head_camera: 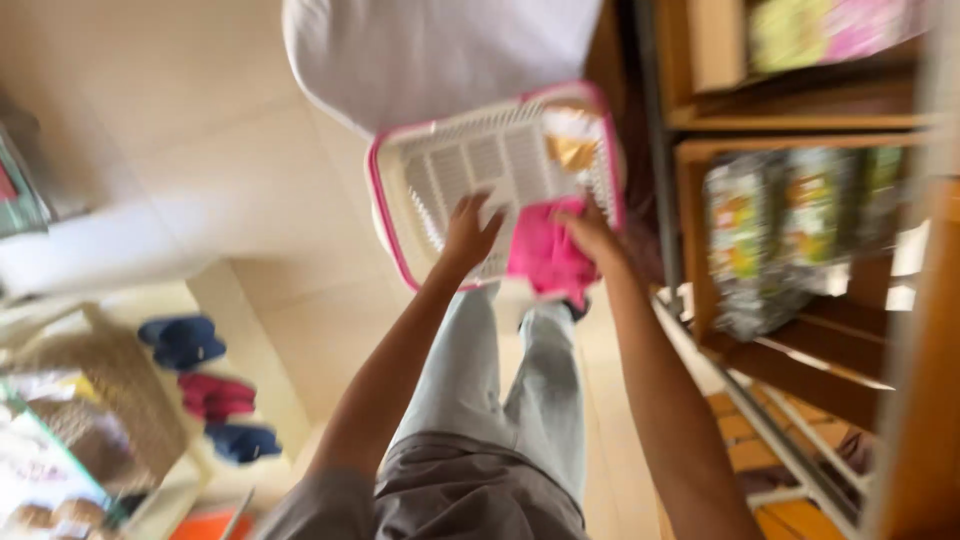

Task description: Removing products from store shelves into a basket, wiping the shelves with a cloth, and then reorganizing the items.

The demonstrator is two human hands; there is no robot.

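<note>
A white slatted plastic basket with a pink rim (480, 165) is in front of me, held up by another person in a white top (430, 50). My left hand (468, 232) rests spread on the basket's near edge. My right hand (588, 232) grips a bright pink packet (545, 255) at the basket's near right corner. A small gold-and-white packet (572, 140) lies inside the basket at its far right. My legs in light trousers (500, 390) show below. The picture is blurred by motion.
Wooden shelves (800, 120) stand close on the right, stocked with green and silver packets (760, 230). On the left, a low ledge carries blue and red folded items (205, 385) and a woven basket (110, 390). Pale tiled floor (200, 150) stretches ahead.
</note>
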